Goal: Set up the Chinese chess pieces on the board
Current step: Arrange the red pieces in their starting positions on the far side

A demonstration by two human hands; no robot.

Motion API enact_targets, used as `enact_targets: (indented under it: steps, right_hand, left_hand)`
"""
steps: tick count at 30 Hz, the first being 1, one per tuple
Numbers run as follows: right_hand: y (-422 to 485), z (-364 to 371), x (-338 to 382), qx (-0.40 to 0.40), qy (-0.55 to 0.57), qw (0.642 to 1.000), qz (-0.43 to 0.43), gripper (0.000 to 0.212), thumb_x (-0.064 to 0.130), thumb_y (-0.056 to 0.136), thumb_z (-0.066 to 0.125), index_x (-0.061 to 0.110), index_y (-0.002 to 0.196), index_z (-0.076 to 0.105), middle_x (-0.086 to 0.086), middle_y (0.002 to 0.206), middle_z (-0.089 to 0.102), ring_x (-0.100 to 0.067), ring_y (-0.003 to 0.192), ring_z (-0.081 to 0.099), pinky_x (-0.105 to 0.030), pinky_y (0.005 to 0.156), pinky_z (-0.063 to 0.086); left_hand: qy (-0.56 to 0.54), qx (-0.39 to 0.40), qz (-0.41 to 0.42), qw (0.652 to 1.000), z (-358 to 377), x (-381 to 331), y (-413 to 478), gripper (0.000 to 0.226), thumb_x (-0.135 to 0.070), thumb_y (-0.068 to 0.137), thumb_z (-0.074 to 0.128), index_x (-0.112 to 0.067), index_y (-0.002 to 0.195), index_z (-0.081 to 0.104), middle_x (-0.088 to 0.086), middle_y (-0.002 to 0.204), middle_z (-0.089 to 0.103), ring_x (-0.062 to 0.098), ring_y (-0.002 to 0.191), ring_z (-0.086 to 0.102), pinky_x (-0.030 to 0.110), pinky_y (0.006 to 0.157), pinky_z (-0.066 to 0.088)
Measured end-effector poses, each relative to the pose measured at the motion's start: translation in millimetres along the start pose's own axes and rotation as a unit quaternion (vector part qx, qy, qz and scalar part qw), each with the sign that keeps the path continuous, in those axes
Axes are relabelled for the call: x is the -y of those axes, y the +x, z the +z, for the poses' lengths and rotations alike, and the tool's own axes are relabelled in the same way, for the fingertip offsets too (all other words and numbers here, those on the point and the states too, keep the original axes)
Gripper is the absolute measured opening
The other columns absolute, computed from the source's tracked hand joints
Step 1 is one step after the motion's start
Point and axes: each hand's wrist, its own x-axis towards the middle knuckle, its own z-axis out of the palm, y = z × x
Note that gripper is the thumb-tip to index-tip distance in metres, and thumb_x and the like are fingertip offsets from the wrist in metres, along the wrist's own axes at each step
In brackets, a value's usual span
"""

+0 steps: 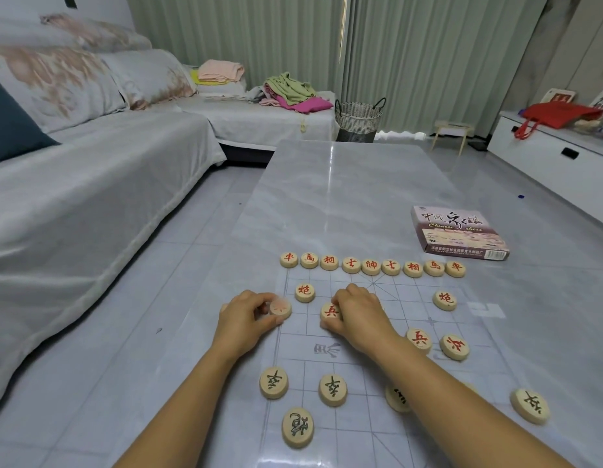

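Wooden, a blurry piece (281,309) sits pinched in our left hand (246,319) at the board's (360,430) left edge. Our right hand (359,315) curls its fingers (338,300) round a red piece (328,312). Our right arm lies over the black pieces (332,389) and could knock them crooked.

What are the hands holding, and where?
The left hand pinches a blurred piece by its rim. The right hand grips a red soldier piece at its right edge.

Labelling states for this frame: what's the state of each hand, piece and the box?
left hand: pinches blurred piece at edge of board
right hand: grips red soldier piece
red back row: nine pieces, lined up
chess box: closed, lying flat
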Motion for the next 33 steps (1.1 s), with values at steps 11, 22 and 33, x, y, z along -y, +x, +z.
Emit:
enact_targets:
  steps: [11, 22, 33]
  right_hand:
    - [7.2, -48.3, -79.1, -0.038, 0.164, 0.981, 0.100, 0.033, 0.024, 0.087, 0.058, 0.014, 0.119, 0.056, -0.005, 0.114, 0.053, -0.016, 0.089, 0.051, -0.026, 0.079, 0.038]
    - [-7.8, -31.2, -66.5, 0.090, 0.073, 0.992, 0.048, 0.040, 0.029, 0.082, 0.064, 0.016, 0.119, 0.055, -0.004, 0.120, 0.046, -0.020, 0.106, 0.048, -0.027, 0.088, 0.038]
    - [-30.6, -60.6, -96.5, -0.038, 0.209, 0.970, 0.122, 0.046, 0.028, 0.085, 0.063, 0.015, 0.127, 0.050, 0.001, 0.109, 0.052, -0.013, 0.094, 0.050, -0.024, 0.078, 0.038]
  left_hand:
    - [0.002, -0.007, -0.013, 1.000, 1.2, 0.9, 0.3, 0.043, -0.035, 0.072, 0.074, -0.026, 0.111, 0.061, -0.015, 0.081, 0.050, 0.013, 0.086, 0.050, 0.037, 0.086, 0.041]
    - [0.006, -0.009, -0.007, 1.000, 0.9, 0.7, -1.0, 0.038, -0.035, 0.072, 0.074, -0.026, 0.107, 0.062, -0.011, 0.083, 0.053, 0.012, 0.084, 0.050, 0.039, 0.085, 0.043]
    - [0.011, -0.011, -0.006, 1.000, 0.3, 1.0, -1.9, 0.038, -0.034, 0.072, 0.073, -0.025, 0.108, 0.062, -0.005, 0.085, 0.056, 0.014, 0.083, 0.051, 0.043, 0.084, 0.045]
